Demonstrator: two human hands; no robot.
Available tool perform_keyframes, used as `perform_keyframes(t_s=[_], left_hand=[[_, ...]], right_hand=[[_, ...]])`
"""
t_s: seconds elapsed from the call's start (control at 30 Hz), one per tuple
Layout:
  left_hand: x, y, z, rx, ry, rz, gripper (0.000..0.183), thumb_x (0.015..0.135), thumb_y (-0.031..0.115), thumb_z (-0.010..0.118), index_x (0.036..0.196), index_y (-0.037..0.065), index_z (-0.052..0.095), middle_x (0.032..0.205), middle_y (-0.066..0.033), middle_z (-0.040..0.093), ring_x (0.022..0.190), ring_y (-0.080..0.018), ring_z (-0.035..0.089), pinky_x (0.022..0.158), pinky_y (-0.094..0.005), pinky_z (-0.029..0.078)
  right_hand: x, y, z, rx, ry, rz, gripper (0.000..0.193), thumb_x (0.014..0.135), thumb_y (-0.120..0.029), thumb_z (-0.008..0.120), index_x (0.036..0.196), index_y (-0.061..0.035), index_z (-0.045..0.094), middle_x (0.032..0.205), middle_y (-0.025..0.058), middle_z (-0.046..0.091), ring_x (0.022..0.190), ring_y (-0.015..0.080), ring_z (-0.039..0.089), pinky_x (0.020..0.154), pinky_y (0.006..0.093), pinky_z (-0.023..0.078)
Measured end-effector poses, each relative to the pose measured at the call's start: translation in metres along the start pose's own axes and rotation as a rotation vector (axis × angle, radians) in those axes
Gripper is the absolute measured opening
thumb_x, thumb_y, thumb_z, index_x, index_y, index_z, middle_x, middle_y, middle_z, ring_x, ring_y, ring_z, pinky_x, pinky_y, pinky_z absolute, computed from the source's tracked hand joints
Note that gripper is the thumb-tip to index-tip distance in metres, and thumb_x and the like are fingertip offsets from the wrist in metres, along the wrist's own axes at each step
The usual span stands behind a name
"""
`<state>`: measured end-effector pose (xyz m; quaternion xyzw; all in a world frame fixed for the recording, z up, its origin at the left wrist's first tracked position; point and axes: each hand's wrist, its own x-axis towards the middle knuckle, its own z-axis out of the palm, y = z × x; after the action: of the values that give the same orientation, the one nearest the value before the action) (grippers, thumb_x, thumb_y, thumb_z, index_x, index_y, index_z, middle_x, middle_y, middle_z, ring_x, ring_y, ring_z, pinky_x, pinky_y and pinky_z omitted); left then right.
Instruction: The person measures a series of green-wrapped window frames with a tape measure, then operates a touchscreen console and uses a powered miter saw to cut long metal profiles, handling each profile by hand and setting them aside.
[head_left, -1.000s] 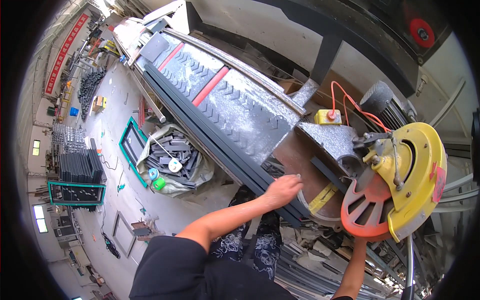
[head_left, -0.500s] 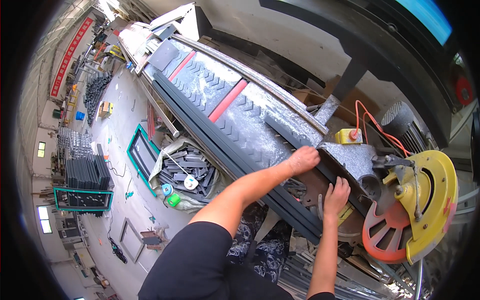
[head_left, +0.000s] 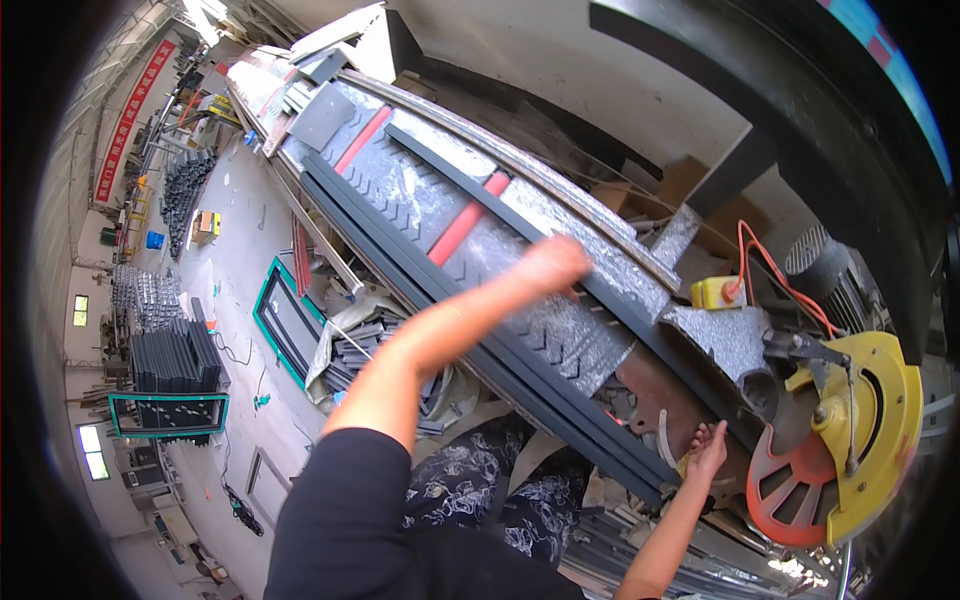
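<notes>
A long dark grey profile point(head_left: 450, 175) lies along the bench point(head_left: 545, 310), its near end by the saw. My left hand point(head_left: 558, 263) is closed around the profile near its middle, slightly blurred by motion. My right hand point(head_left: 706, 450) is beside the near end of the profile, fingers loosely bent and apart, with nothing seen in them. To its right stands a cutting saw with a yellow guard point(head_left: 885, 400) and an orange slotted guard point(head_left: 768, 465). Several more dark profiles point(head_left: 430, 290) lie side by side along the bench's near edge.
Red rollers point(head_left: 468, 232) cross the bench. A yellow switch box point(head_left: 717, 292) with an orange cable sits behind the saw, near a motor point(head_left: 825, 262). A sack of offcuts point(head_left: 350, 350) and a green-edged frame point(head_left: 285, 320) are on the floor at left.
The profile has slid up and left along the bench, away from the saw, with my left hand. My right hand has come off it and moved down and right.
</notes>
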<state>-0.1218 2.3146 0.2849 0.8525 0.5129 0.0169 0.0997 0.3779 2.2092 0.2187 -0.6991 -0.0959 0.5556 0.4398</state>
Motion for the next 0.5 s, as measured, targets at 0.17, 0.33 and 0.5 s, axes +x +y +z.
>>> perform_keyframes(t_s=[0.17, 0.33, 0.5], left_hand=[[0.022, 0.064, 0.066, 0.031, 0.331, 0.003, 0.014, 0.073, 0.018, 0.063, 0.082, 0.009, 0.056, 0.083, -0.0055, 0.055, 0.085, -0.024, 0.057, 0.078, -0.0361, 0.047], [-0.012, -0.003, 0.057, 0.086, 0.352, -0.029, 0.007, 0.076, 0.017, 0.055, 0.078, 0.011, 0.057, 0.079, -0.0041, 0.055, 0.082, -0.0228, 0.058, 0.074, -0.0362, 0.047], [-0.018, -0.012, 0.056, 0.099, 0.316, -0.006, 0.01, 0.076, 0.017, 0.056, 0.084, 0.01, 0.058, 0.081, -0.0042, 0.056, 0.083, -0.0226, 0.059, 0.075, -0.0365, 0.048]], right_hand=[[0.027, -0.007, -0.004, 0.032, 0.046, 0.108, 0.038, 0.092, -0.041, 0.063, 0.092, -0.0033, 0.063, 0.08, 0.007, 0.068, 0.061, 0.0112, 0.059, 0.047, 0.0202, 0.043], [0.018, -0.015, 0.004, -0.046, 0.01, 0.114, 0.042, 0.092, -0.044, 0.062, 0.088, -0.0021, 0.062, 0.077, 0.0079, 0.069, 0.057, 0.011, 0.06, 0.045, 0.0188, 0.044], [0.01, -0.02, 0.011, -0.09, 0.016, 0.109, 0.042, 0.093, -0.043, 0.06, 0.089, -0.0012, 0.061, 0.077, 0.0093, 0.069, 0.057, 0.0115, 0.061, 0.044, 0.019, 0.044]])
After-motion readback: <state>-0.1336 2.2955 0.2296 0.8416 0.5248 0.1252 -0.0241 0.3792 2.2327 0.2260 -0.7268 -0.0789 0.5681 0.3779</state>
